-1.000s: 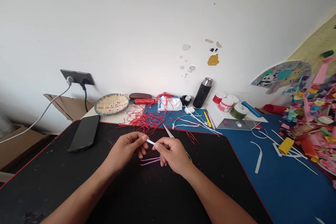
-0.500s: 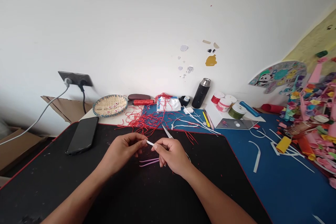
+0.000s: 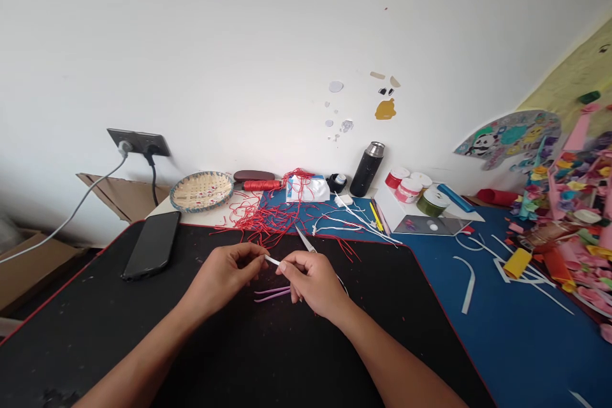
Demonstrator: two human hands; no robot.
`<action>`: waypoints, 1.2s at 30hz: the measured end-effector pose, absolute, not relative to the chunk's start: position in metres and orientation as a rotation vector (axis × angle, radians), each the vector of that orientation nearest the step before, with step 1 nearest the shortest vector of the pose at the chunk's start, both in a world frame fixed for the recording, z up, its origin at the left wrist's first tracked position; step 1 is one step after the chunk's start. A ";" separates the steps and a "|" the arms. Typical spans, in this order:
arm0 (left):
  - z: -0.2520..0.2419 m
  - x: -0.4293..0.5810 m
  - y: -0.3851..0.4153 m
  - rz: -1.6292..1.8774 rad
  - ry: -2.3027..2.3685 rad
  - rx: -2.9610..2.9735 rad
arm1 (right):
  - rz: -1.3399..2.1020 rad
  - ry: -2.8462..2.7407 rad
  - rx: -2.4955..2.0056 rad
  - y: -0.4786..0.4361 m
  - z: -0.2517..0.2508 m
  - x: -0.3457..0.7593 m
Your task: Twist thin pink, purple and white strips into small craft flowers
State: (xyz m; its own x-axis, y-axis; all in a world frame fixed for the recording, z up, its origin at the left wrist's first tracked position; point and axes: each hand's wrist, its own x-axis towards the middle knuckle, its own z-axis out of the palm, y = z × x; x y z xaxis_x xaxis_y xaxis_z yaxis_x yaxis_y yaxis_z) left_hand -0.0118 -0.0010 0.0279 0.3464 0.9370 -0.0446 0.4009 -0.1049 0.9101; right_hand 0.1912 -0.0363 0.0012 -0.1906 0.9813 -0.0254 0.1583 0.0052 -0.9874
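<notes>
My left hand (image 3: 224, 275) and my right hand (image 3: 313, 280) meet over the black mat (image 3: 143, 344), both pinched on a short white strip (image 3: 273, 261) held between their fingertips. My right hand also grips metal tweezers (image 3: 305, 239), whose tips stick up and away from me. Two thin purple strips (image 3: 270, 294) lie on the mat just under the hands. A tangle of red cords (image 3: 268, 213) is spread at the mat's far edge.
A black phone (image 3: 152, 244) lies at the mat's left. Along the wall stand a woven basket (image 3: 201, 190), a red spool, a tissue pack, a black flask (image 3: 366, 169) and small jars. White strips and coloured paper pieces (image 3: 564, 217) cover the blue surface at right.
</notes>
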 end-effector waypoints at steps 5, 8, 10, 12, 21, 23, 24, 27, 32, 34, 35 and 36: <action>0.028 -0.012 0.001 0.711 1.120 1.589 | 1.286 -1.467 -1.247 -0.036 0.002 0.191; 0.031 -0.013 0.003 0.706 1.056 1.497 | 1.315 -1.451 -1.224 -0.036 0.002 0.191; 0.032 -0.014 0.004 0.699 1.018 1.445 | 1.328 -1.447 -1.209 -0.036 0.002 0.192; 0.033 -0.016 0.006 0.697 0.992 1.408 | 1.339 -1.447 -1.209 -0.036 0.003 0.192; 0.032 -0.022 0.011 0.697 1.014 1.435 | 1.349 -1.433 -1.202 -0.035 0.006 0.192; 0.033 -0.021 0.010 0.698 1.046 1.463 | 1.348 -1.435 -1.198 -0.035 0.005 0.192; 0.033 -0.021 0.009 0.698 1.054 1.475 | 1.350 -1.437 -1.197 -0.035 0.005 0.192; 0.034 -0.019 0.008 0.703 1.053 1.498 | 1.351 -1.444 -1.207 -0.036 0.005 0.192; 0.033 -0.019 0.007 0.695 1.053 1.525 | 1.360 -1.444 -1.211 -0.036 0.004 0.192; 0.033 -0.019 0.007 0.698 1.055 1.526 | 1.353 -1.447 -1.207 -0.036 0.004 0.192; 0.034 -0.019 0.007 0.703 1.057 1.521 | 1.350 -1.448 -1.206 -0.035 0.004 0.192; 0.035 -0.019 0.007 0.709 1.057 1.509 | 1.347 -1.447 -1.205 -0.035 0.004 0.192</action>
State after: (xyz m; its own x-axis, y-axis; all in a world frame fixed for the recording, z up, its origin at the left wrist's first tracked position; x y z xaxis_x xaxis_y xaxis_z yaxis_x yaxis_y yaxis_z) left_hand -0.0190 0.0072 0.0347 0.4213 0.9002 -0.1098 0.2394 0.0063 0.9709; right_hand 0.1923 -0.0355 0.0039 -0.2235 0.9735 -0.0482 0.1177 -0.0222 -0.9928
